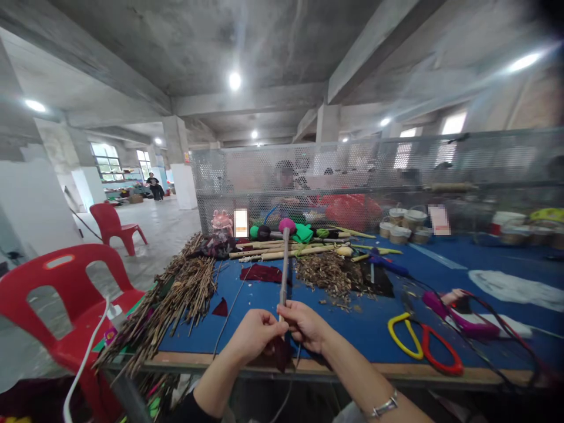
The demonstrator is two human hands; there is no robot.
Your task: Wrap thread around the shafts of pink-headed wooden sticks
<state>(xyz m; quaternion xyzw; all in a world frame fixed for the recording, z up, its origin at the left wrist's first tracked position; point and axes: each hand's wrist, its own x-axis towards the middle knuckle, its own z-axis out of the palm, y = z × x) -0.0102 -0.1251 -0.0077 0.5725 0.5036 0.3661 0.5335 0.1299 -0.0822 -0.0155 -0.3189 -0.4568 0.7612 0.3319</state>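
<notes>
A grey stick (284,264) with a pink ball (287,225) at its far end points away from me over the blue table (352,329). My right hand (304,326) closes round its near end. My left hand (259,335) is pinched against the same end, its fingertips touching my right hand's. Dark red cloth (282,352) hangs below my fingers at the table's front edge. Another dark red cloth (261,273) lies flat beyond my left hand, and a small dark red scrap (220,307) lies to its left.
Thin twigs (189,288) are piled on the left, overhanging the edge. Wood chips (328,273) lie behind my hands. Scissors (423,341) with yellow and red handles and a purple tool (467,320) with cables lie right. Red chairs (94,294) stand left. A mesh screen (247,176) borders the back.
</notes>
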